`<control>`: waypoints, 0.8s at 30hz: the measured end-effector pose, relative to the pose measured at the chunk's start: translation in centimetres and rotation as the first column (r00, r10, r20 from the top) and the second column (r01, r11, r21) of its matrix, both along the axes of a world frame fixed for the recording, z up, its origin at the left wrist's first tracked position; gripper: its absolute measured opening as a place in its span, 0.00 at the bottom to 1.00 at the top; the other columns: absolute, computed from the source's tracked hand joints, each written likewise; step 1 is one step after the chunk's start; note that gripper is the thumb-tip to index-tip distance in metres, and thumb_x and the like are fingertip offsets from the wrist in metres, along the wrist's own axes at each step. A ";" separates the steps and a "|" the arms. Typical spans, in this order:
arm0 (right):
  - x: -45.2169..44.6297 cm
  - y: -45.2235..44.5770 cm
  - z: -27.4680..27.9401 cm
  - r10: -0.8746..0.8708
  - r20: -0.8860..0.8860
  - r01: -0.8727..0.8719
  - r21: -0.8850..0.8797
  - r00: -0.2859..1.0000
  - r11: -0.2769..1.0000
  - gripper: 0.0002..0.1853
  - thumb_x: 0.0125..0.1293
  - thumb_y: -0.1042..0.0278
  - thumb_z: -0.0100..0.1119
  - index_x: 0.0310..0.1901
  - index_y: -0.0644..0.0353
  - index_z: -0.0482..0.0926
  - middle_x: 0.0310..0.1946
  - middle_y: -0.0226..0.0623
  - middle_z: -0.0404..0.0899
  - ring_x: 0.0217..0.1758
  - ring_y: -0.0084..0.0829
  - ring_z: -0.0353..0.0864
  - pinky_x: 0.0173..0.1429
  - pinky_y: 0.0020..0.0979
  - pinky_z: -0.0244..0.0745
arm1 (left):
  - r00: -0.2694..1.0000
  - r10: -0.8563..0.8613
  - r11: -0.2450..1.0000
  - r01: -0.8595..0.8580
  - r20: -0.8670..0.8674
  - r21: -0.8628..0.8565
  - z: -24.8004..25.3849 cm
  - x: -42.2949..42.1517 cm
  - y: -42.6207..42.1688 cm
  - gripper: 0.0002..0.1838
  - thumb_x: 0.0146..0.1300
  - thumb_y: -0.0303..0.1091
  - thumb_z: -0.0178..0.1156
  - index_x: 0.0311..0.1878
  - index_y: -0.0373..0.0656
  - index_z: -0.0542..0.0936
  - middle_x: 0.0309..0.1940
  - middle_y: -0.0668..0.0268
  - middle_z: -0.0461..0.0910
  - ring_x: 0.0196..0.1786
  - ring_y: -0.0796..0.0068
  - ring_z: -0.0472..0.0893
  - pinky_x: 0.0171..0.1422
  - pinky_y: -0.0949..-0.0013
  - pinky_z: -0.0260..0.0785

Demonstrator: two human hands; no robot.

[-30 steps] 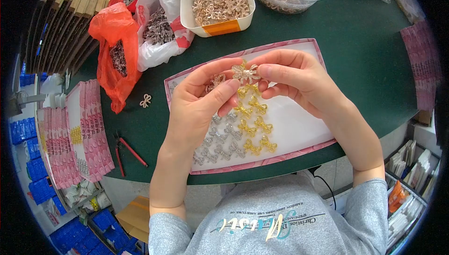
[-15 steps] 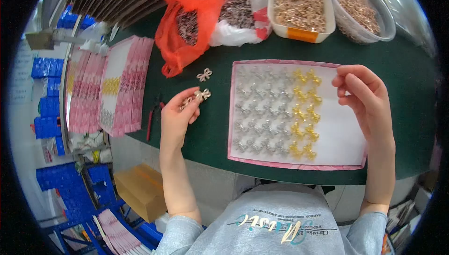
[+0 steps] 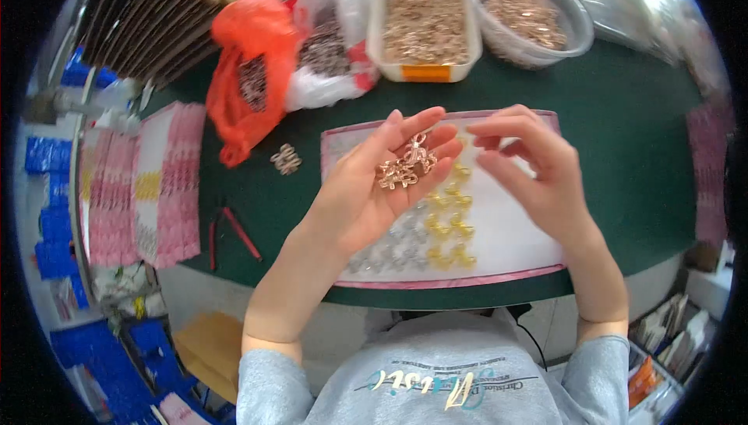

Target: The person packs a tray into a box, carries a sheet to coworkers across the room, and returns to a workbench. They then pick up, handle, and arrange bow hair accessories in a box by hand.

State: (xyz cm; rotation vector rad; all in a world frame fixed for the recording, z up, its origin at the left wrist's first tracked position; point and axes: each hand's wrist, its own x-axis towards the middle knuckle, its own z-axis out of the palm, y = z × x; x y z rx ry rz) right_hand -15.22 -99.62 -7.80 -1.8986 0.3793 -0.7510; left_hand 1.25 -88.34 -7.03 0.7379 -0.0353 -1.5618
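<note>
Pieces in hand: a small cluster of rose-gold bow pieces (image 3: 401,169), shiny, metal-looking, open loop outlines; cradled on palm and fingers of the left grip (image 3: 358,191). Exact count can't be told, pieces overlap.
Left grip: palm turned up, fingers spread and slightly curled, thumb held clear; pieces are supported from below, not pinched.
Right grip (image 3: 538,164): fingers bent toward thumb, tips apart with a visible gap; held just beside the left fingertips, palm angled inward.
Forearms: both bent inward from the short grey sleeves, hands brought near each other above the board.
Board (image 3: 518,222): flat white, pink patterned border; partly covered by the left grip.
Bows on board: silver bows (image 3: 382,250), glittery, set in rows at left; gold bows (image 3: 450,226), brighter, in two columns beside them.
Surface (image 3: 639,152): dark green, smooth-looking. One loose rose-gold piece (image 3: 286,158) and a red-handled tool (image 3: 240,234) are laid left of the board.
Bulk stock: similar rose-gold pieces are heaped in a cream rectangular tub (image 3: 476,47) and a clear round tub (image 3: 578,39).
</note>
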 end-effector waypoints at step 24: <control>-0.1 -1.2 -1.1 0.034 0.033 -0.044 0.371 0.999 0.928 0.15 0.57 0.79 0.57 0.48 0.65 0.74 0.41 0.34 0.76 0.44 0.22 0.76 0.45 0.22 0.75 | 0.942 -0.160 0.984 0.177 0.294 -0.032 -1.3 -1.2 -1.6 0.23 0.65 0.35 0.50 0.62 0.42 0.63 0.51 0.63 0.73 0.48 0.75 0.77 0.50 0.72 0.73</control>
